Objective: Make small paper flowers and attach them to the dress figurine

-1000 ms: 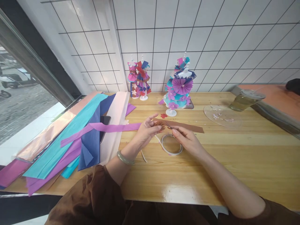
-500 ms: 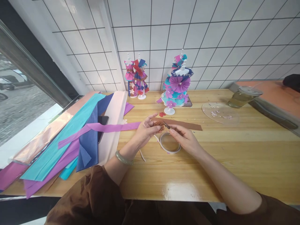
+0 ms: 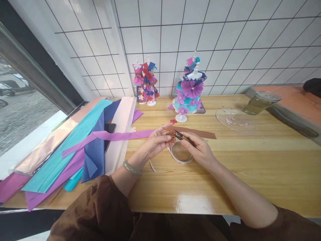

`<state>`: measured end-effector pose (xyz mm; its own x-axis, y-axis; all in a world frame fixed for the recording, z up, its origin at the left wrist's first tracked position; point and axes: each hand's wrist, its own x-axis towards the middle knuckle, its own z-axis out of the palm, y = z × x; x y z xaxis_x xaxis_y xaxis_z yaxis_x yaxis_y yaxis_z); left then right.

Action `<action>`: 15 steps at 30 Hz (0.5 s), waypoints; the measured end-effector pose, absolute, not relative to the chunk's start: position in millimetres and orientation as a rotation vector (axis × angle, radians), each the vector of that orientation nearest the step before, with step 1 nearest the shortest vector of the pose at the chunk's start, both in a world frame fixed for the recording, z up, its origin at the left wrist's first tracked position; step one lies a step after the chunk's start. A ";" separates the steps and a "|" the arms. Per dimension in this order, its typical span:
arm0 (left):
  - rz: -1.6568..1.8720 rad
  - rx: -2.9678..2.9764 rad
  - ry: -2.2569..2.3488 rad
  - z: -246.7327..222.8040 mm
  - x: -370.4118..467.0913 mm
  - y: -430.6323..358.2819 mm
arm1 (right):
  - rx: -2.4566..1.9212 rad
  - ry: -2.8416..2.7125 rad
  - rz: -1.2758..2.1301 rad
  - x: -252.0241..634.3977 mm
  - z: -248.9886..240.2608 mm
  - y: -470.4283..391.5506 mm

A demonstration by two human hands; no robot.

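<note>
Pinched in my left hand [image 3: 157, 141] is a brown pleated paper rosette [image 3: 171, 137], its left part hidden by my fingers. My right hand [image 3: 199, 149] grips a pair of pliers [image 3: 184, 136] with dark jaws and a partly yellow handle. The tips of the jaws are apart and meet the right edge of the rosette; whether they clamp anything is too small to tell. Below my hands lies a roll of white tape [image 3: 180, 162]. Behind them a flat brown paper strip [image 3: 204, 133] stretches to the right, and a purple strip [image 3: 125, 136] runs left from my left hand.
Coloured paper sheets [image 3: 65, 140] cover the left side, partly over a dark phone [image 3: 109, 129]. Decorated miniature dress stands [image 3: 192, 90] rise near the tiled wall, with smaller ones [image 3: 150, 83] to the left. A clear plate [image 3: 234, 121] with small beads and a drink cup [image 3: 260, 103] stand at right.
The pliers' jaws have spread apart and turned at the rosette's edge, with more of the handle showing. My left hand has tilted the rosette slightly, still holding it.
</note>
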<state>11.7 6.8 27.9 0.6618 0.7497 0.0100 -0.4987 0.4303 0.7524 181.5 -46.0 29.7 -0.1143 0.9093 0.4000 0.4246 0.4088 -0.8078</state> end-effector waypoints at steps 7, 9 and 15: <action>0.793 0.809 0.339 27.1 12.2 6.6 | -1.179 -1.765 0.603 181.9 30.4 -47.0; 0.790 0.812 0.335 27.6 12.1 6.4 | -1.168 -1.776 0.600 182.0 30.9 -47.1; 0.791 0.810 0.352 29.4 12.1 5.2 | -1.175 -1.791 0.578 181.4 32.6 -46.9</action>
<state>12.1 5.2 29.4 0.6672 0.7448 0.0094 -0.4917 0.4310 0.7566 181.4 -46.9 32.6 -0.1537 0.8933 0.4223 0.4780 0.4413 -0.7595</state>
